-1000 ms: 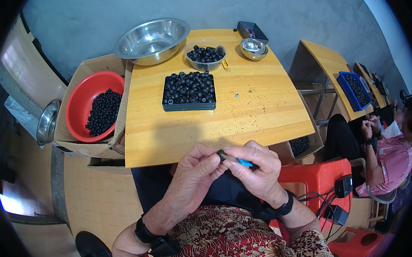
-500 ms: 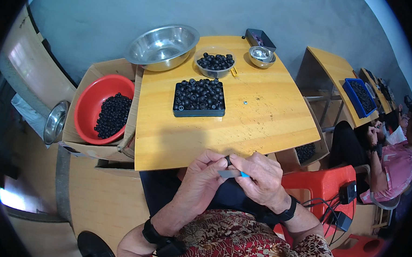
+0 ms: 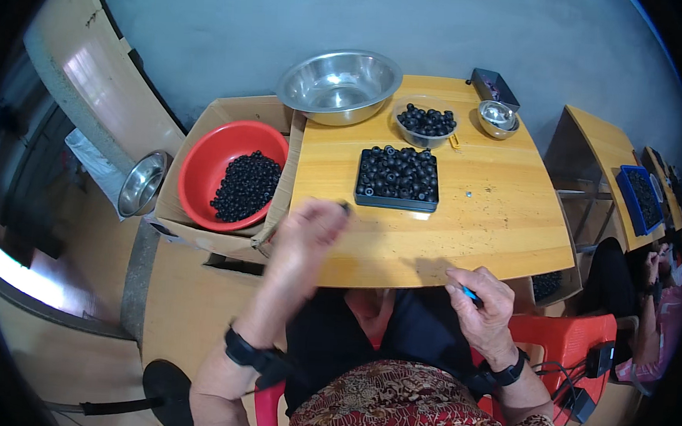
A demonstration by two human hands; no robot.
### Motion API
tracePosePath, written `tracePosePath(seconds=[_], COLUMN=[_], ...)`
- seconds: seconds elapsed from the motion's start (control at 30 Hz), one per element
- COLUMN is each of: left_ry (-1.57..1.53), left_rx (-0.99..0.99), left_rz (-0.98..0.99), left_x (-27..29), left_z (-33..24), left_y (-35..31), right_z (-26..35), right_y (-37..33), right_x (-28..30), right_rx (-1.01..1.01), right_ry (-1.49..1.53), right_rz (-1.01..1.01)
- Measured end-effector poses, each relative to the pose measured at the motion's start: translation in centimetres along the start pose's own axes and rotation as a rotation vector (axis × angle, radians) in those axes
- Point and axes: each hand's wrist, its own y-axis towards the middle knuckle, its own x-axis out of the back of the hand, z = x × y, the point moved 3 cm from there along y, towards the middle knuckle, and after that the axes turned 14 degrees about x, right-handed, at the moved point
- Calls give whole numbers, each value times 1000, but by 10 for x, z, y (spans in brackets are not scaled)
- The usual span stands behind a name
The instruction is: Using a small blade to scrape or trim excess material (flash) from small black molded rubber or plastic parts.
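Observation:
My left hand (image 3: pixel 309 231) is raised over the near left edge of the table, smeared by motion. Its fingertips pinch a small black round part (image 3: pixel 346 208). Closed around a blue-handled blade (image 3: pixel 469 294), my right hand (image 3: pixel 484 304) is at the table's near right edge; only the blue bit shows, the metal being hidden. Beyond my left hand, a dark rectangular tray (image 3: pixel 395 203) is heaped with round black parts with holes. Left of that hand, a red basin (image 3: pixel 191 176) holds many smaller-looking black parts and sits in a cardboard box (image 3: pixel 170 200).
A large steel bowl (image 3: pixel 340 86), a clear tub (image 3: pixel 424 140) of black parts, small metal bowls (image 3: pixel 498 121) and a dark tray (image 3: pixel 495 88) line the table's back. A red stool (image 3: pixel 574 333) with cables is at my right. Another person (image 3: pixel 662 338) sits far right.
My hands have come apart. The left one has moved forward and left with the black part, the right one stays near the edge with the blade. The whole view has shifted to the left.

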Motion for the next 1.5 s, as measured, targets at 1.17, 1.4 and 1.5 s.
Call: tracePosePath(seconds=[1.17,1.4,1.5], left_ry=[1252,1267,1267], left_rx=[-365,-242,-174], left_rz=[1,69,110], left_x=[-70,-65,-61], left_z=[-39,-49,-53], left_y=[179,182,180], right_z=[-30,-39,-39], right_y=[1,-2,0], right_x=[2,0,0], right_rx=[-163,-189,-205], right_ry=[124,158,172], right_rz=[8,-5,-12])
